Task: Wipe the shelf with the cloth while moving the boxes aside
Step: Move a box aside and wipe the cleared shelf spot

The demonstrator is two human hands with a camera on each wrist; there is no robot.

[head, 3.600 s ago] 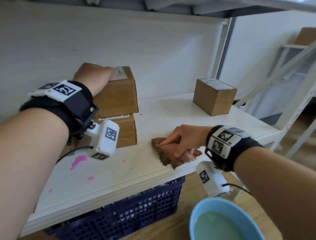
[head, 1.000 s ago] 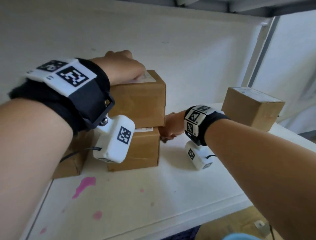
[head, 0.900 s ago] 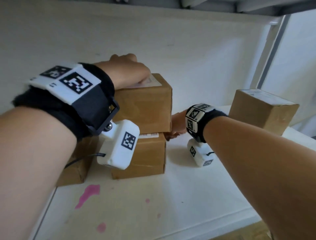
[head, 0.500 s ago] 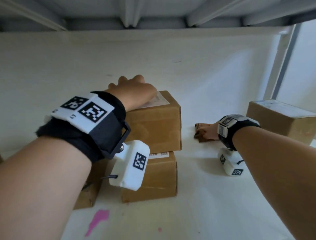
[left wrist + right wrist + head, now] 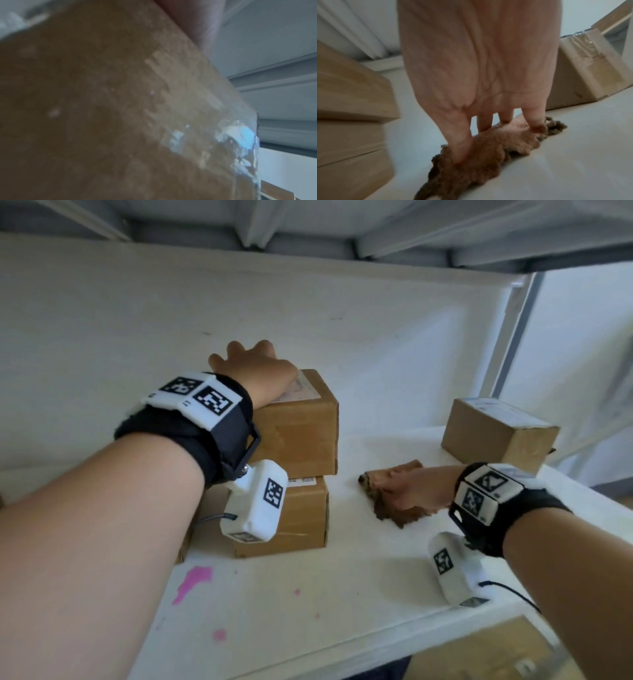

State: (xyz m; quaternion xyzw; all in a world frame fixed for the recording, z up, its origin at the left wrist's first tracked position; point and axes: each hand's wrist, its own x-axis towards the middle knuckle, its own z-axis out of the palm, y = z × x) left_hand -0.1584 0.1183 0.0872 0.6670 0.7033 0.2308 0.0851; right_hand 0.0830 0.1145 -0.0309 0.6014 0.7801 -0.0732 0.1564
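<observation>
My right fingers (image 5: pixel 462 146) are spread and pressed flat onto the cloth (image 5: pixel 488 148), pinning it to the shelf (image 5: pixel 359 583) between the stacked boxes and the lone box (image 5: pixel 496 433). My left hand (image 5: pixel 253 368) lies flat on the top box (image 5: pixel 298 436), fingers relaxed over its far edge, gripping nothing firmly that I can see. The risk, as I judge it: that top box only sits on the lower box (image 5: pixel 294 515), so a sideways shove could slide it off or tip the stack. The bunched cloth may skid under my fingers and skip patches, and the pink stains (image 5: pixel 191 582) near the front edge lie well apart from it, easy to miss.
</observation>
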